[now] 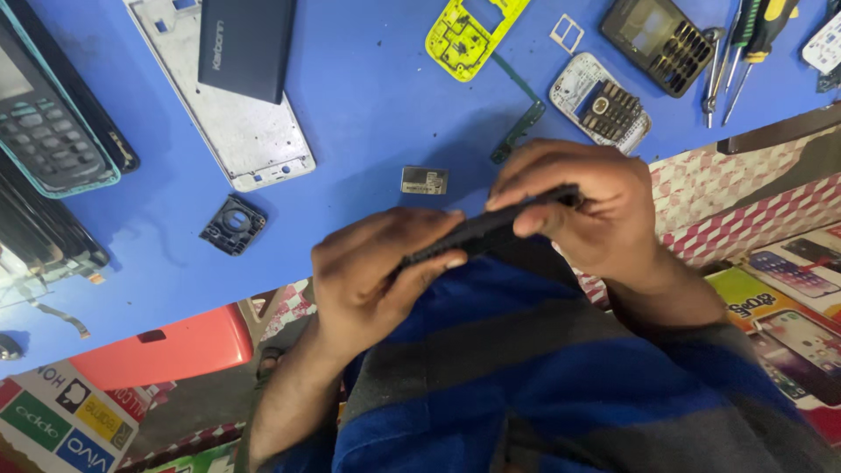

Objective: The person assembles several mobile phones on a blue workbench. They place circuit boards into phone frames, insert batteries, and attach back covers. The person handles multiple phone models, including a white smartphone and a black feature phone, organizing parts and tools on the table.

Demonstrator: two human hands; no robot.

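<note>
Phone repair bench; dismantled handsets (601,102); screwdrivers (752,39); blue worktop (377,96)

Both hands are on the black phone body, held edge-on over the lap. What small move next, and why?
Probably tilt the black phone body face-up toward the camera. It is held edge-on between the left hand and right hand, blurred, so its faces cannot be read. The blue work mat lies just ahead as support.

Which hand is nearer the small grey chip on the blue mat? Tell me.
Right. The right hand sits just right of the grey chip; the left hand is lower, below it. Both grip a dark phone part.
</note>
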